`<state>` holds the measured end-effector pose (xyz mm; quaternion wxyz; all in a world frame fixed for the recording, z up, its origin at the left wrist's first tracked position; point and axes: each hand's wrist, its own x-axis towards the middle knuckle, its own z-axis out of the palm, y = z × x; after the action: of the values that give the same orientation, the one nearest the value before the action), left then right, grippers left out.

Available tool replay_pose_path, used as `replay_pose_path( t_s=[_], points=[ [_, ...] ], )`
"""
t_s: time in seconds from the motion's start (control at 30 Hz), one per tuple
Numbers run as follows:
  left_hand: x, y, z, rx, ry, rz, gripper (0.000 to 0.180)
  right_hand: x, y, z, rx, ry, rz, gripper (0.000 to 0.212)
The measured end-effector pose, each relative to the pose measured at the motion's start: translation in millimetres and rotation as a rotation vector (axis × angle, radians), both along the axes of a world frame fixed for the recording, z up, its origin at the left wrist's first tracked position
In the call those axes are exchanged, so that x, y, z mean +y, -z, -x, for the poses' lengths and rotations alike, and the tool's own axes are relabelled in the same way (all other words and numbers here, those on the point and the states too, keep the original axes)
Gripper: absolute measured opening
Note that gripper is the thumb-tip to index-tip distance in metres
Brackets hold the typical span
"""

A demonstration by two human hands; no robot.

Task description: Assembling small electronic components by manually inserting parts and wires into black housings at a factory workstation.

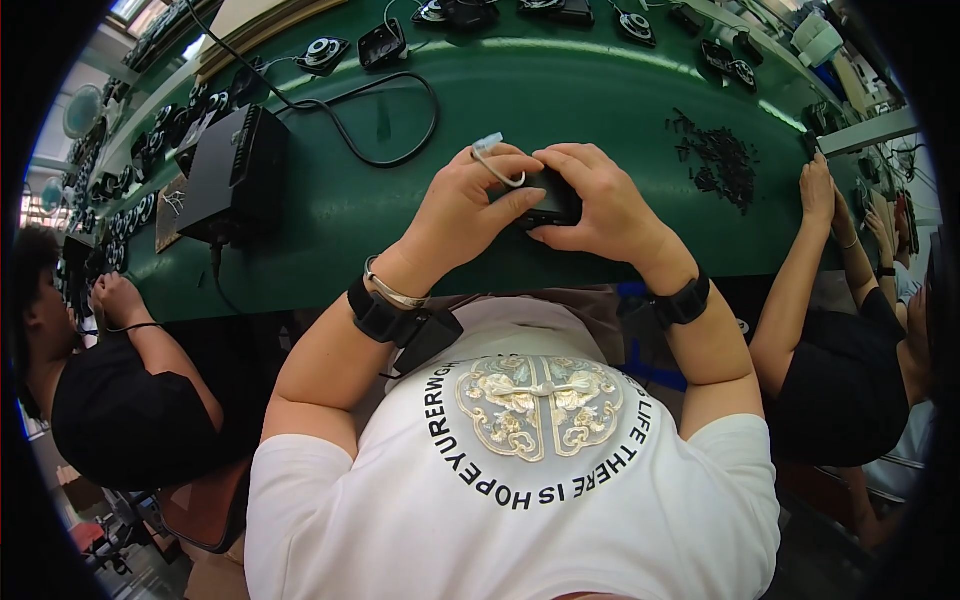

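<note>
Over the near middle of the green table, both of my hands close around a small black plastic housing (pixel 562 207). My right hand (pixel 608 200) grips it from the right, fingers over the far side and thumb along the near side. At its left side, my left hand (pixel 462 212) is closed with thumb and bent fingers against it. A short white cable (pixel 507 178) with a pale plug (pixel 488 143) at its end loops up by the left fingers. Much of the housing is hidden by my fingers.
A large black box-shaped device (pixel 233 175) with a cord stands left. A black cable (pixel 432 115) curls beyond my hands. Small black parts (pixel 722 165) lie heaped at the right. Several speaker units (pixel 322 55) line the far edge. Co-workers sit on both sides, one hand (pixel 118 298) at left.
</note>
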<state>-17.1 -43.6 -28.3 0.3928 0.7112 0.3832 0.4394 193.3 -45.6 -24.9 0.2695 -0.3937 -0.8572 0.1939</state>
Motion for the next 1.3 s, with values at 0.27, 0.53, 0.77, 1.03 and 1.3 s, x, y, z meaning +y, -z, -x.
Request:
replay_pose_path(
  t_s=[0.27,0.53,0.77,1.03,1.3],
  points=[
    [8.5,-13.1,9.3,0.253,0.037,0.216,0.027,-10.2,8.2,2.1,0.041,0.082,-0.020,0.073],
    [16.5,11.9,21.9,0.458,0.219,-0.154,0.086,-10.2,12.1,3.1,-0.033,0.110,-0.073,0.073],
    [23.2,9.3,22.8,0.568,0.272,-0.146,0.095,-19.0,9.3,13.2,-0.117,0.207,-0.160,0.070],
    [15.4,7.7,23.1,0.550,0.219,-0.177,0.074,-18.8,1.9,10.1,-0.098,0.214,-0.090,0.069],
    [-8.7,20.9,0.7,0.445,0.091,-0.279,0.051,-23.1,13.1,22.5,-0.189,0.428,-0.139,0.078]
  ],
)
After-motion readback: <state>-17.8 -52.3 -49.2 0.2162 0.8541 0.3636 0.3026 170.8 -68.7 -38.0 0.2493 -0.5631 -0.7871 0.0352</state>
